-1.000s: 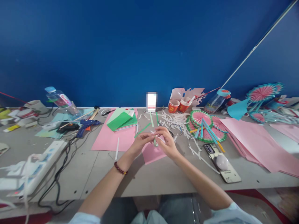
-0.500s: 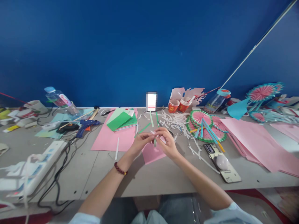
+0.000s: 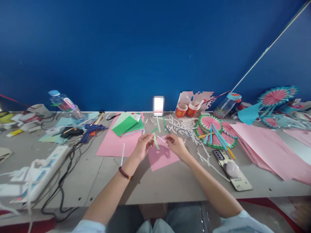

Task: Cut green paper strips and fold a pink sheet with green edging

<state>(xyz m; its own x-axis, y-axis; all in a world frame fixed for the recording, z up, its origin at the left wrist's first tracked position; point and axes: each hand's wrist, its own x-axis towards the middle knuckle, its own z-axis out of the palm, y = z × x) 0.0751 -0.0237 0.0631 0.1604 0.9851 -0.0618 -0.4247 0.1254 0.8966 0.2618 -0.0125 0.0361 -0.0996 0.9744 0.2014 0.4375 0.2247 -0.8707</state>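
Pinching a pale green strip (image 3: 155,141) with the left hand (image 3: 143,146), over the pink sheet (image 3: 162,158) at mid-surface (image 3: 170,184). Pinching a white sliver (image 3: 161,138) with the right hand (image 3: 176,146). Finished fans (image 3: 210,127) piled toward the right edge; strip not yet joined to anything.

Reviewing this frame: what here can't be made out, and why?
All in the head view:
1. The upright card at centre back is blurred over, so its face is unreadable.
2. Whether the right hand pinches anything is too small to tell. The left hand pinches a pale green strip.
3. The label on the bottle is too small to read.
4. The power strip has its far end cut off by the left edge.
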